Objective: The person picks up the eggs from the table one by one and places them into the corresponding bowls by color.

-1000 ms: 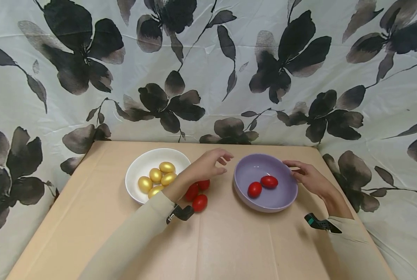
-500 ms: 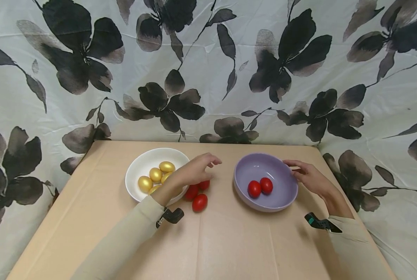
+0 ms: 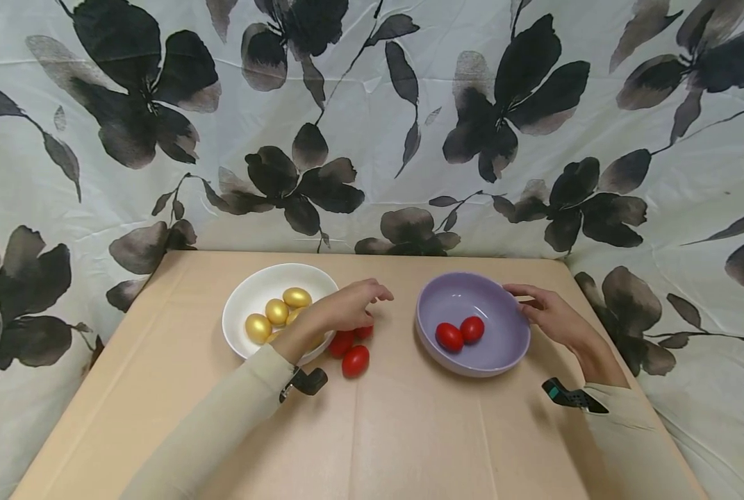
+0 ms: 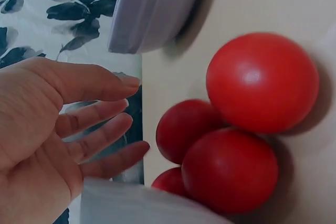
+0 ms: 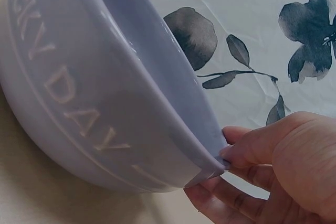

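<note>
In the head view my left hand hovers over several red eggs on the table, beside the right edge of a white bowl. Its fingers are loosely bent with nothing between them; the left wrist view shows the eggs apart from the fingertips. My right hand holds the rim of a purple bowl on its right side. Close up, thumb and fingers pinch the edge of the bowl, which has raised lettering. Two red eggs lie touching inside it.
Several golden eggs lie in the white bowl, partly covered by my left forearm. The tan table ends at a hanging floral cloth behind it. Table surface separates the loose red eggs from the purple bowl.
My left hand has drawn back leftward from near the purple bowl to above the loose red eggs. Inside that bowl the two red eggs have rolled a little left. My right hand stays put.
</note>
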The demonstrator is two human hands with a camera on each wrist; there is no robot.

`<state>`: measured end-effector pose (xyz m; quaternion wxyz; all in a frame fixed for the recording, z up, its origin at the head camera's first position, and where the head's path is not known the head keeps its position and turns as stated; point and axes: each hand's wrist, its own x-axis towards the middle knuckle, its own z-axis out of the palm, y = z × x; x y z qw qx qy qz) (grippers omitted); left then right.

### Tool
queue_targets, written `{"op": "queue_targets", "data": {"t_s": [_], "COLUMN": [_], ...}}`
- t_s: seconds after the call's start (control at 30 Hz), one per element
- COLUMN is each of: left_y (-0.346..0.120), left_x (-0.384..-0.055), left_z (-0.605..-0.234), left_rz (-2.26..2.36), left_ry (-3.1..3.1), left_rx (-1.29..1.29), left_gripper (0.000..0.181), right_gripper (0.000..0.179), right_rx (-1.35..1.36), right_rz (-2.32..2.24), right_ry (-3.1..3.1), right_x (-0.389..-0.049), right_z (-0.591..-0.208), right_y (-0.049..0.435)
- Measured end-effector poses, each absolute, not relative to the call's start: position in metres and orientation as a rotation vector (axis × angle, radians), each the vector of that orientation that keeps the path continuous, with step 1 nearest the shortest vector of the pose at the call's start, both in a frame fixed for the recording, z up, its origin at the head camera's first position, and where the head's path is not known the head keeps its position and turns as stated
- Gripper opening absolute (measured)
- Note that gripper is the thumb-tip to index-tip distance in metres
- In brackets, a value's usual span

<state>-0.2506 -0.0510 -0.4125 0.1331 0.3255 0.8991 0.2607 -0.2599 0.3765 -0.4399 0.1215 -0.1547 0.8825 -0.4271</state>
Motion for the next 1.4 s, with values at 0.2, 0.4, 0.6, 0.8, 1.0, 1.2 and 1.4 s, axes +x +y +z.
{"op": "queue_targets", "data": {"t_s": [0.2, 0.4, 0.6, 0.8, 1.0, 1.2, 1.4], "left_y": [-0.045, -0.043, -0.048, -0.053, -0.056, -0.057, -0.059], "left_x": [-0.245, -0.239, -0.223, -0.206, -0.192, -0.184, -0.177], "left_z": [-0.416, -0.418, -0.421, -0.425, -0.429, -0.434, -0.438], "left_rz": [0.761, 0.844, 0.912, 0.967, 0.991, 0.967, 0.969], "left_ry": [2.592, 2.579, 2.604, 2.61, 2.597, 2.576, 2.594], "left_rx": [0.989, 0.941, 0.907, 0.926, 0.915, 0.909, 0.888], "left_gripper": [0.05, 0.05, 0.049, 0.047, 0.047, 0.051, 0.05], "right_gripper": [0.046, 0.047, 0.047, 0.047, 0.047, 0.048, 0.048], "right_rx": [-0.457, -0.445, -0.448, -0.437, -0.433, -0.427, -0.427], "right_rz": [-1.244, -1.248, -1.243, -1.233, -1.232, -1.246, -1.247], "right_ry": [2.586, 2.571, 2.571, 2.578, 2.575, 2.566, 2.56], "right_x": [-0.26, -0.259, -0.259, -0.258, -0.258, -0.258, -0.258], "right_z": [-0.44, -0.439, -0.44, -0.439, -0.437, -0.437, -0.437], "right_y": [0.375, 0.376, 0.377, 0.377, 0.376, 0.376, 0.376]}}
